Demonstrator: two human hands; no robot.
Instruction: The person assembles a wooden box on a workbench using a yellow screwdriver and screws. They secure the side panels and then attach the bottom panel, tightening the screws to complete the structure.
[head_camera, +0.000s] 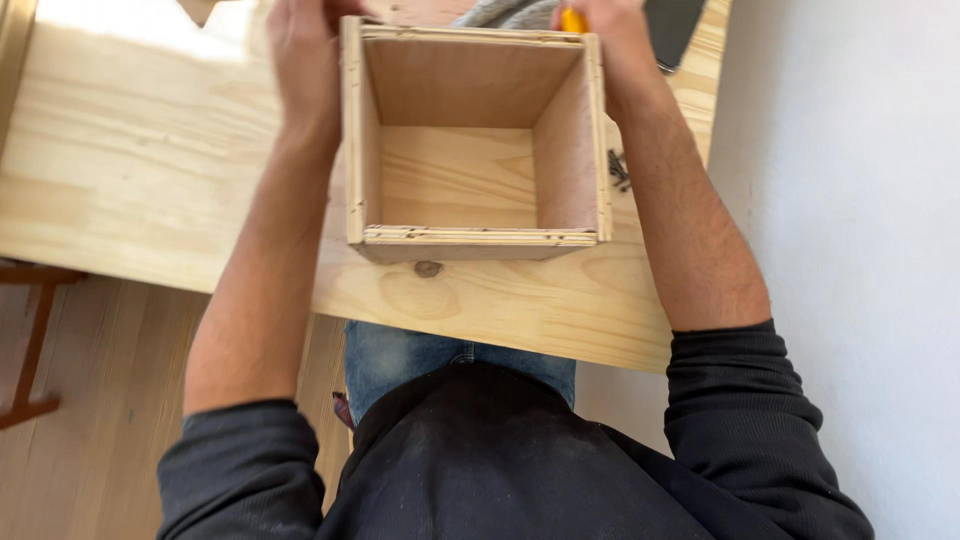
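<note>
Box: open plywood box (470, 140) stands on the tabletop (150, 170), mouth up toward you, near the tabletop's near edge and toward its right end. Four walls and a floor panel show; layered ply edges run along the rims.
Left hand: your left hand (305, 60) lies against the outside of the box's left wall, by its far left corner. Top of the frame cuts off the fingers, so cannot tell whether they are curled or spread.
Right hand: your right hand (610, 40) sits at the box's far right corner, closed on a yellow tool (573, 20). Only a small stub of the yellow shows; what kind of tool it is cannot be made out. Fingertips are mostly cut off by the frame.
Screws: small dark cluster, looks like screws (618, 170), on the tabletop just beside the box's right wall, partly behind your right forearm. Too small to count.
Knot: dark knot (428, 268) in the wood just in front of the box's near wall.
Far edge: a grey cloth (510, 12) behind the box and a dark flat object (675, 30) at the far right corner of the tabletop, both cropped by the frame.
Below: blue jeans (400, 355) and dark sleeves under the near edge; wooden floor (90, 400) to the left, pale wall (850, 200) to the right.
</note>
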